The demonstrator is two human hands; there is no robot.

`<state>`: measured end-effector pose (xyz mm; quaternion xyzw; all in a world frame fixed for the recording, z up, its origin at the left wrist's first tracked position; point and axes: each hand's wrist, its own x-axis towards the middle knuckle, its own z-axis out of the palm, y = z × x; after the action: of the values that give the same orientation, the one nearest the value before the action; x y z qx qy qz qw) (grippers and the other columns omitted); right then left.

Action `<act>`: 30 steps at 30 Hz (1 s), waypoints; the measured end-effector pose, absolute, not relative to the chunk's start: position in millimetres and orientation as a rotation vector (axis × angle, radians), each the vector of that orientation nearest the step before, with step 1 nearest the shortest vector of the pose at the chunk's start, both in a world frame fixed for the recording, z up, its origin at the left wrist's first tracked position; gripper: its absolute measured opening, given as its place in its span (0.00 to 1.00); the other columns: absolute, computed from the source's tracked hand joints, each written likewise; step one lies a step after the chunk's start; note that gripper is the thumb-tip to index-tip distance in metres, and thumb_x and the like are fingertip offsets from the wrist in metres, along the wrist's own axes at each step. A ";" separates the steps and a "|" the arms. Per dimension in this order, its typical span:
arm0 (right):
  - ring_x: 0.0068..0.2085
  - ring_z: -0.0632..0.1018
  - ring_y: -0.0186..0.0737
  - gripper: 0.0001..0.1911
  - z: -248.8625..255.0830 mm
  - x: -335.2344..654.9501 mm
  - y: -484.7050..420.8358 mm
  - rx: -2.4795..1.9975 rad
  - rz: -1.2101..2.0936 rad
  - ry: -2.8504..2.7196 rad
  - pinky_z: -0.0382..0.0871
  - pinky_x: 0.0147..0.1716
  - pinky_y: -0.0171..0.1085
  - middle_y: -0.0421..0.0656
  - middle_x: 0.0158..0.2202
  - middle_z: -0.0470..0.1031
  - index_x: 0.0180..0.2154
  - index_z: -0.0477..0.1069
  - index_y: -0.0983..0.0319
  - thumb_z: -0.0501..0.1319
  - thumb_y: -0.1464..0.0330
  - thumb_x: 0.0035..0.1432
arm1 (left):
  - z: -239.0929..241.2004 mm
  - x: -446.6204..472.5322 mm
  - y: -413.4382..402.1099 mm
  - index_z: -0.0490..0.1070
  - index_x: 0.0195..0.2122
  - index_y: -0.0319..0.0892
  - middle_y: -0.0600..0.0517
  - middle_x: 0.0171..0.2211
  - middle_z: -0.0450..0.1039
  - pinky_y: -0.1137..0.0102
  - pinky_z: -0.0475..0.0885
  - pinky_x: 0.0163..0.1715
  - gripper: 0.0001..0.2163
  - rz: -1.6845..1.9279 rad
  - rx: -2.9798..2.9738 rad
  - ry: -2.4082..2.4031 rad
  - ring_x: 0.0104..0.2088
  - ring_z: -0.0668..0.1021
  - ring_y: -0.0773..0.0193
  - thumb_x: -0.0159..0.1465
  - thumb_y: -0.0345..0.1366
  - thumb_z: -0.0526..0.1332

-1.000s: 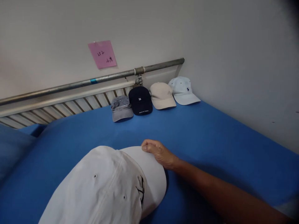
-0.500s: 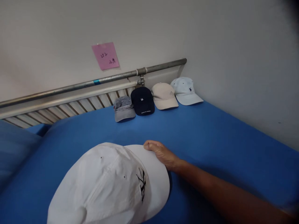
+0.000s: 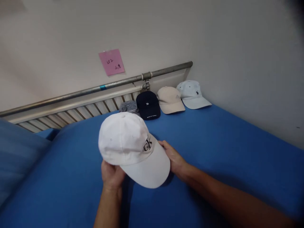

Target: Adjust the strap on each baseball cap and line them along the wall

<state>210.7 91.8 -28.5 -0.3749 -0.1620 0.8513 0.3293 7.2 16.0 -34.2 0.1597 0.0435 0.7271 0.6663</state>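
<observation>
- White cap (image 3: 123,139) looks light, soft-crowned, stiff-brimmed; brim (image 3: 149,169) suits gripping.
- Left hand (image 3: 112,175) clamps its near edge; right hand (image 3: 175,159), the brim's right side.

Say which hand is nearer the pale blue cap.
Right. Right hand, at the white CK cap's brim, is in front of the pale blue cap; left hand, at the white crown, is farther left.

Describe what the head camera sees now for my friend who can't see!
A person's left hand and right hand hold a white CK baseball cap over a blue surface. Behind it, a gray cap, black cap, beige cap and pale-blue cap sit near a radiator.
</observation>
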 end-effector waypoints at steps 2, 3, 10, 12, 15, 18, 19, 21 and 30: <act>0.23 0.72 0.35 0.08 -30.5 210.8 94.6 -1.015 2.129 -0.402 0.66 0.30 0.36 0.39 0.20 0.74 0.26 0.73 0.61 0.58 0.65 0.51 | -32.5 10.6 18.9 0.69 0.57 0.44 0.47 0.48 0.78 0.67 0.64 0.57 0.21 1.750 0.354 0.070 0.52 0.76 0.62 0.71 0.44 0.44; 0.23 0.72 0.35 0.08 -31.7 210.6 95.3 -1.021 2.085 -0.395 0.66 0.29 0.35 0.39 0.20 0.74 0.26 0.72 0.61 0.58 0.65 0.51 | -31.0 13.0 19.9 0.69 0.57 0.44 0.47 0.48 0.77 0.68 0.64 0.58 0.22 1.788 0.360 0.078 0.53 0.75 0.62 0.71 0.46 0.44; 0.24 0.73 0.34 0.05 -39.2 208.6 92.6 -0.957 2.041 -0.350 0.67 0.30 0.36 0.37 0.22 0.75 0.27 0.70 0.60 0.60 0.66 0.51 | -27.8 17.8 24.9 0.75 0.51 0.45 0.50 0.48 0.77 0.70 0.61 0.59 0.21 1.673 0.379 0.202 0.52 0.76 0.65 0.71 0.41 0.44; 0.26 0.75 0.36 0.05 -37.2 211.0 91.5 -0.877 2.116 -0.375 0.68 0.32 0.37 0.38 0.23 0.76 0.29 0.70 0.61 0.62 0.66 0.49 | -28.1 15.6 24.9 0.76 0.50 0.46 0.50 0.48 0.77 0.69 0.60 0.60 0.21 1.565 0.405 0.172 0.51 0.77 0.63 0.71 0.41 0.44; 0.29 0.77 0.38 0.10 -33.1 217.1 91.8 -0.622 2.307 -0.497 0.70 0.36 0.39 0.39 0.28 0.78 0.34 0.72 0.62 0.64 0.67 0.47 | -25.6 15.0 21.7 0.73 0.54 0.45 0.50 0.53 0.72 0.67 0.56 0.62 0.22 1.381 0.434 0.121 0.54 0.74 0.61 0.71 0.45 0.43; 0.33 0.79 0.40 0.17 -32.5 223.9 94.8 -0.501 2.464 -0.577 0.70 0.41 0.41 0.42 0.31 0.80 0.40 0.73 0.65 0.65 0.65 0.47 | -21.2 17.8 18.0 0.71 0.56 0.43 0.49 0.55 0.70 0.65 0.55 0.63 0.24 1.247 0.429 0.126 0.56 0.73 0.58 0.70 0.46 0.43; 0.34 0.79 0.41 0.18 -33.4 225.9 96.1 -0.498 2.495 -0.580 0.70 0.43 0.42 0.43 0.32 0.80 0.42 0.73 0.66 0.65 0.64 0.48 | -20.2 18.9 17.4 0.71 0.56 0.43 0.49 0.54 0.71 0.63 0.56 0.63 0.23 1.223 0.423 0.138 0.55 0.73 0.57 0.70 0.46 0.43; 0.35 0.80 0.42 0.20 -36.1 229.0 98.9 -0.494 2.529 -0.569 0.69 0.47 0.43 0.45 0.32 0.80 0.44 0.72 0.67 0.64 0.63 0.50 | -19.7 20.3 17.6 0.73 0.54 0.42 0.48 0.52 0.73 0.62 0.58 0.62 0.22 1.216 0.405 0.174 0.54 0.74 0.55 0.70 0.45 0.45; 0.41 0.80 0.45 0.22 -38.6 229.3 101.3 -0.458 2.529 -0.528 0.62 0.56 0.47 0.45 0.34 0.81 0.45 0.73 0.66 0.61 0.56 0.56 | -38.2 7.9 27.3 0.77 0.48 0.42 0.48 0.46 0.78 0.63 0.65 0.59 0.17 1.381 0.286 0.416 0.48 0.79 0.57 0.69 0.38 0.49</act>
<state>229.3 101.3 -38.6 -0.1687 -0.1947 0.9317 0.2559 7.9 27.3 -38.2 0.1306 0.1896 0.6299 0.7418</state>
